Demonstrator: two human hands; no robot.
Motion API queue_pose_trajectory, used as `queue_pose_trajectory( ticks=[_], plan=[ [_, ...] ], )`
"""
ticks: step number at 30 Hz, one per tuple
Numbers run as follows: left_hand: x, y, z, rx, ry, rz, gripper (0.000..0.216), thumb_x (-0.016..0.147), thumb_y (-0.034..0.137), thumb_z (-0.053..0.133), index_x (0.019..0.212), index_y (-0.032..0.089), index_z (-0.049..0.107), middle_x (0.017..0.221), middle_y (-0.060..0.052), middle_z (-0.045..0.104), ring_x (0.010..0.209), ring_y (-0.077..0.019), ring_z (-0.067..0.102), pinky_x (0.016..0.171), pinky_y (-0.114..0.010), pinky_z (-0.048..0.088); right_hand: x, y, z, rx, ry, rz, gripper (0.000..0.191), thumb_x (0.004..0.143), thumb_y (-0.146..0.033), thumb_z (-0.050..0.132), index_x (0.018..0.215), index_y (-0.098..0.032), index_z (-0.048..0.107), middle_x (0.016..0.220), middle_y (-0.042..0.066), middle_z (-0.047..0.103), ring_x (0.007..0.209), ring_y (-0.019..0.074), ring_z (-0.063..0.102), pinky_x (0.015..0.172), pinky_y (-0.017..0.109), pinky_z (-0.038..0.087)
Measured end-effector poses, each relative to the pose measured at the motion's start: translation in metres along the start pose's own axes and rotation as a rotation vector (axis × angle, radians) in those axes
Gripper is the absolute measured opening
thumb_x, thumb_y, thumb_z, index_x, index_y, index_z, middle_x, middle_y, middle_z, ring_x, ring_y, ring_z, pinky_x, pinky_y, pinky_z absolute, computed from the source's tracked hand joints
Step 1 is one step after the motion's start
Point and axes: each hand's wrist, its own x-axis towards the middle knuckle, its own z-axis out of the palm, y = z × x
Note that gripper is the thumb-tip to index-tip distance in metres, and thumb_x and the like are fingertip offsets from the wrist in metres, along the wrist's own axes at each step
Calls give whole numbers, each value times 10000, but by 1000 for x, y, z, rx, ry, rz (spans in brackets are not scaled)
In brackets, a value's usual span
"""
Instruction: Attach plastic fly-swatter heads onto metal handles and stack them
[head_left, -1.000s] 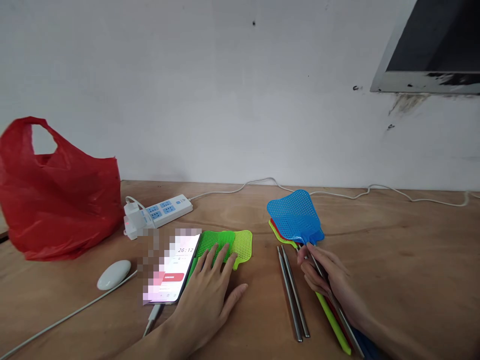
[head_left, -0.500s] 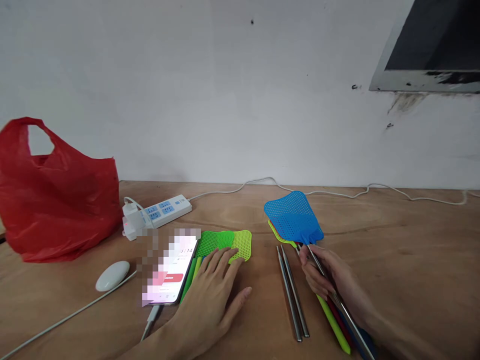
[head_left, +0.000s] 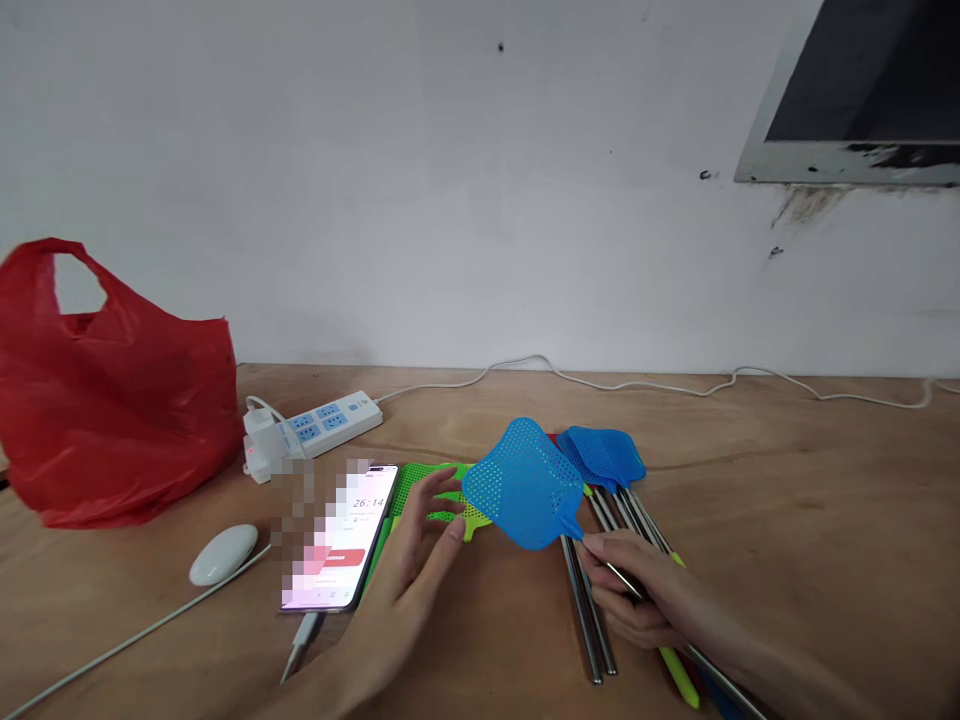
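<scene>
My right hand [head_left: 645, 595] is closed around the metal rod of a blue fly swatter [head_left: 525, 485], just below its perforated head. That head tilts leftward above the table, partly over a yellow-green swatter head. My left hand [head_left: 420, 565] has its fingers apart and curved, holding nothing, over the green fly swatter heads [head_left: 414, 482]. More blue swatter heads [head_left: 606, 455] lie stacked behind my right hand, with red and yellow-green edges beneath. Two bare metal rods [head_left: 581, 610] lie between my hands. A yellow-green handle [head_left: 679, 680] shows under my right wrist.
A phone [head_left: 349, 550] with a lit, partly blurred screen lies left of my left hand, its cable attached. Further left are a white mouse-like object [head_left: 223, 555], a power strip [head_left: 337, 420] and a red plastic bag [head_left: 112, 400]. A white cord [head_left: 645, 383] runs along the wall.
My right hand has swung the blue swatter's head left and nearer, uncovering the other blue heads. My left hand has lifted off the green swatters, its fingers now curved.
</scene>
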Motion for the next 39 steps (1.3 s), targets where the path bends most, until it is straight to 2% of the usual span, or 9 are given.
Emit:
queue_pose_trajectory(
  ticks=[4,8,11,16,22,28,33,36,39],
  plan=[
    [5,-1,2,-150,-52,-15,417,994,476,466,1339,241,451,1066,-61,682,928,-226,653,868,-396,513,0,5,3,-42,-8,33,503,814,-670,550,614,-241,379,346,-136,269,296,35,108,317,217,32],
    [7,-4,2,-283,-100,-28,408,951,505,559,1212,192,535,693,23,648,675,-181,623,699,-318,498,0,16,3,-104,18,47,522,823,-695,540,626,-243,370,393,-131,277,327,45,149,340,216,68],
    [7,-2,0,-301,-112,-54,382,918,513,615,1107,188,555,642,36,647,612,-158,604,654,-288,487,-2,22,3,-206,118,26,530,855,-698,518,631,-234,395,453,-106,325,393,67,236,407,220,164],
    [9,0,-3,-346,-88,-142,482,847,532,695,1125,178,524,594,34,675,514,-152,603,536,-263,481,-6,18,8,-563,196,-74,574,953,-654,377,569,-226,370,497,-55,341,501,115,318,515,279,245],
    [12,-8,-2,-396,-65,-248,578,787,525,733,1173,154,514,561,16,691,457,-166,614,444,-248,459,-6,13,16,-939,291,-189,501,1003,-497,332,591,-220,264,558,-29,322,527,135,317,522,318,185],
    [14,-15,-1,-389,-75,-311,548,790,511,721,1157,150,533,554,11,681,451,-172,613,430,-246,441,-1,27,13,-1163,458,-294,412,955,-393,460,582,-219,441,530,-6,365,505,149,286,539,343,126],
    [14,-10,-2,-386,-85,-178,529,831,549,703,1154,162,544,615,25,675,565,-160,616,571,-276,485,-4,22,14,-975,401,-307,509,976,-531,404,574,-223,362,546,-17,350,520,143,309,533,328,161],
    [14,-6,-4,-400,-101,-121,496,875,537,679,1187,171,556,641,37,661,614,-147,602,652,-281,474,-5,20,20,-619,275,-199,580,925,-712,375,596,-237,327,504,-53,338,478,113,296,487,287,209],
    [15,-7,-5,-454,-92,-116,484,888,513,680,1210,169,569,628,43,633,609,-140,575,634,-269,443,-2,23,25,-193,112,-32,612,786,-831,470,632,-254,333,385,-121,283,344,67,183,388,243,164]
  ],
)
